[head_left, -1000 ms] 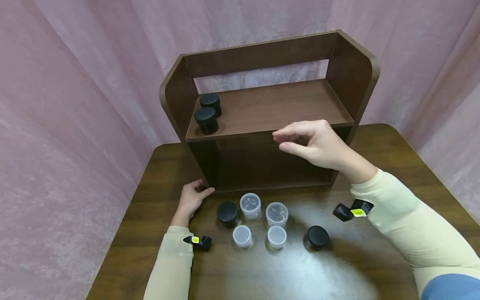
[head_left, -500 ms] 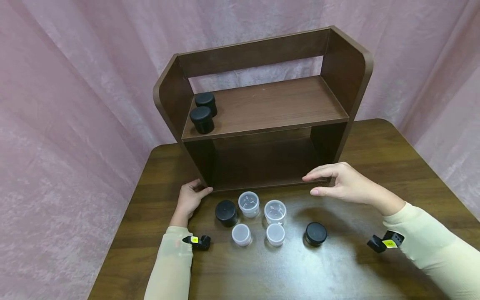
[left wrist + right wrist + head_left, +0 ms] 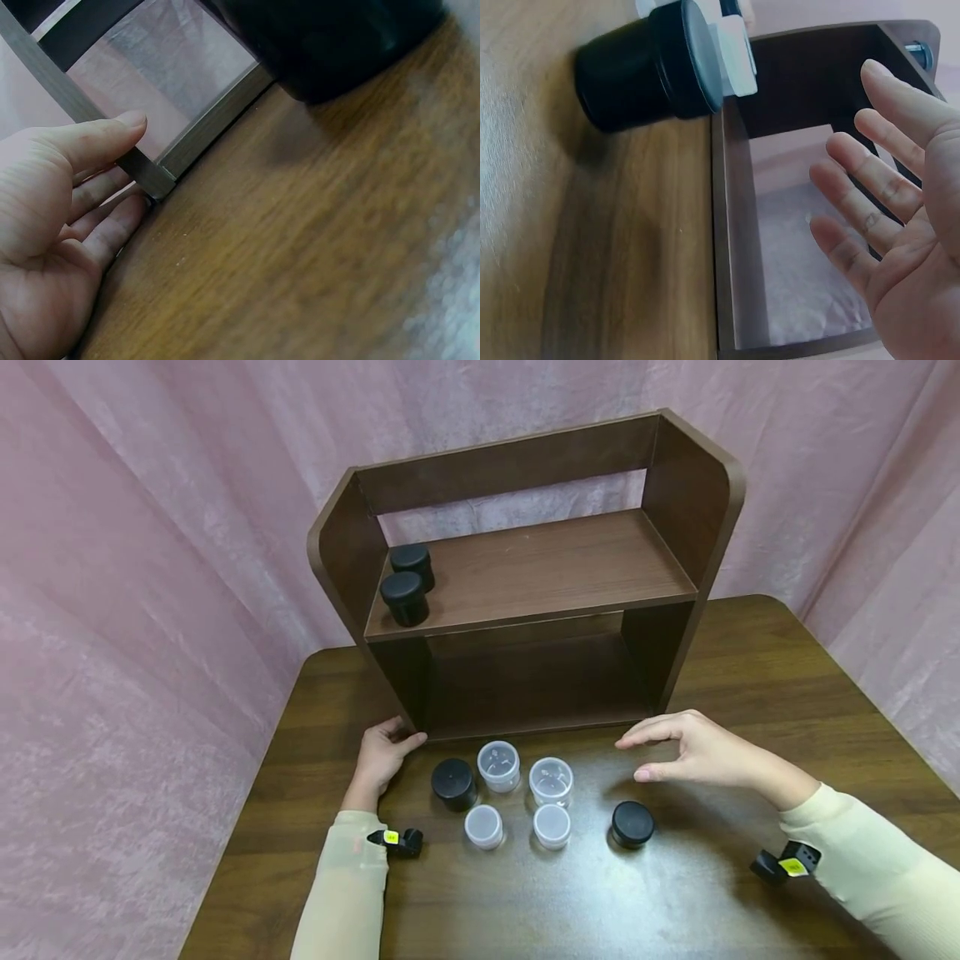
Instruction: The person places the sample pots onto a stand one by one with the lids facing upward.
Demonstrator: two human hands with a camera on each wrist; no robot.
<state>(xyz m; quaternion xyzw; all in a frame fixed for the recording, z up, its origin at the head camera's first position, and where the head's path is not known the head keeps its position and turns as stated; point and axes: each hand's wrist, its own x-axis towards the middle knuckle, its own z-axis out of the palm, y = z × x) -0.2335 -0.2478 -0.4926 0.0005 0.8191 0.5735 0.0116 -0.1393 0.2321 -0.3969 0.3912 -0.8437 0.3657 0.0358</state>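
Note:
My left hand (image 3: 380, 755) grips the lower left corner of a brown wooden shelf (image 3: 525, 631); in the left wrist view its thumb (image 3: 112, 141) lies across the side panel's edge, with fingers behind. My right hand (image 3: 693, 750) hovers over the table's right side, fingers apart and holding nothing. Just below and left of it stands a black-lidded jar (image 3: 632, 824), also in the right wrist view as a dark jar (image 3: 630, 75). Two black jars, a rear one (image 3: 412, 564) and a front one (image 3: 405, 599), stand on the upper board's left end.
Before the shelf stand another black jar (image 3: 453, 783), two larger clear tubs (image 3: 498, 767) (image 3: 551, 782) and two small white-lidded tubs (image 3: 483, 827) (image 3: 552, 827). All rest on the wooden table (image 3: 450, 910). A pink curtain (image 3: 187, 568) hangs behind.
My right hand has moved down and to the right, from before the shelf's upper board to low over the table near the black-lidded jar. My left hand stays at the shelf corner.

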